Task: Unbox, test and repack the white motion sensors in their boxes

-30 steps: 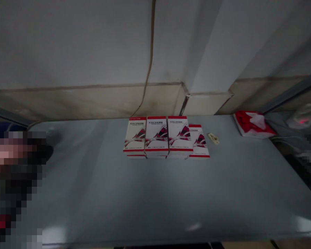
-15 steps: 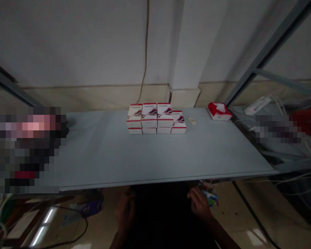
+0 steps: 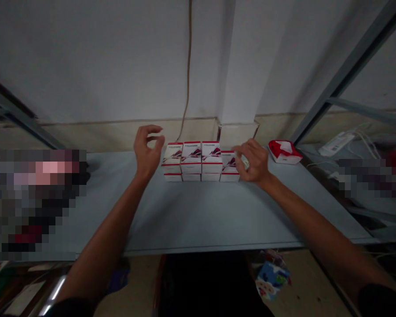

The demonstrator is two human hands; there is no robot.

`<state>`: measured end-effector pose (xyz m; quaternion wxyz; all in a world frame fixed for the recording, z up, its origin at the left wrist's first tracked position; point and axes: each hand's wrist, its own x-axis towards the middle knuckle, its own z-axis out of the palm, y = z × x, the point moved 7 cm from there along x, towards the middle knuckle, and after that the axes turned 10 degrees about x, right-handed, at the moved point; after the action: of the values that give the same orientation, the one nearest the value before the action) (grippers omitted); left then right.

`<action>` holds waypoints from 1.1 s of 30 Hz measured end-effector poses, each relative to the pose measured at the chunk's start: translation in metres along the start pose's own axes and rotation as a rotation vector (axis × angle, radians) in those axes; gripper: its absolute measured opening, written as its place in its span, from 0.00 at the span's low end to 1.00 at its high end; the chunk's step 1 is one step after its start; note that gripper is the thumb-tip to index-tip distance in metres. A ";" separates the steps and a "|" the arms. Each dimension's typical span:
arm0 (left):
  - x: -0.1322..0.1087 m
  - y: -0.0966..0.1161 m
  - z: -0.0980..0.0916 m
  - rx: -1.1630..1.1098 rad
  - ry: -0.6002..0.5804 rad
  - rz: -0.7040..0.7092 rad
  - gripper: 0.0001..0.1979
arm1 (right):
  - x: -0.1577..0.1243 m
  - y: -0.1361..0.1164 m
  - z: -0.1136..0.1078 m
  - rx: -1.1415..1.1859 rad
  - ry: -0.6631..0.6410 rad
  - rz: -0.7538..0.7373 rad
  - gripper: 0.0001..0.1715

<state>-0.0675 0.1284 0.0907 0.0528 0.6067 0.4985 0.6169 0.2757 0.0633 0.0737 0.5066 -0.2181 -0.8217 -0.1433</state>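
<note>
Several white boxes with red edges and a red-and-black print (image 3: pixel 191 160) stand in a tight two-layer block at the back of the grey tabletop (image 3: pixel 185 224). My left hand (image 3: pixel 148 147) is raised just left of the block, its fingers loosely curled around nothing. My right hand (image 3: pixel 252 160) is at the block's right end, its fingertips by the last box. A small beige item (image 3: pixel 246 162) sits mostly hidden behind those fingers, and I cannot tell if they hold it.
A red-and-white tissue box (image 3: pixel 284 152) stands at the table's back right. A white power strip (image 3: pixel 336 144) lies on a lower shelf beyond it. Pixelated objects sit at both sides. A metal strut (image 3: pixel 353 75) crosses the upper right, and a colourful bag (image 3: pixel 272 279) lies below the table.
Both hands have risen from below the table's front edge and are now over the tabletop beside the boxes. My right hand now covers the small beige item. The view has tilted down.
</note>
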 end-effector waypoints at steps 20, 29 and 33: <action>-0.082 -0.087 0.067 -0.591 -0.329 -0.793 0.35 | -0.051 0.029 0.080 0.205 -0.481 0.398 0.50; -0.068 -0.101 0.033 -0.578 -0.321 -0.872 0.26 | -0.039 0.015 0.108 0.316 -0.467 0.399 0.48; -0.064 -0.107 0.018 -0.547 -0.284 -0.886 0.23 | -0.033 0.008 0.115 0.317 -0.455 0.387 0.48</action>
<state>-0.0940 0.1490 -0.0310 0.5310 0.3796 0.5157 0.5549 0.2036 0.1160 -0.0068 0.3555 -0.3152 -0.8691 0.1375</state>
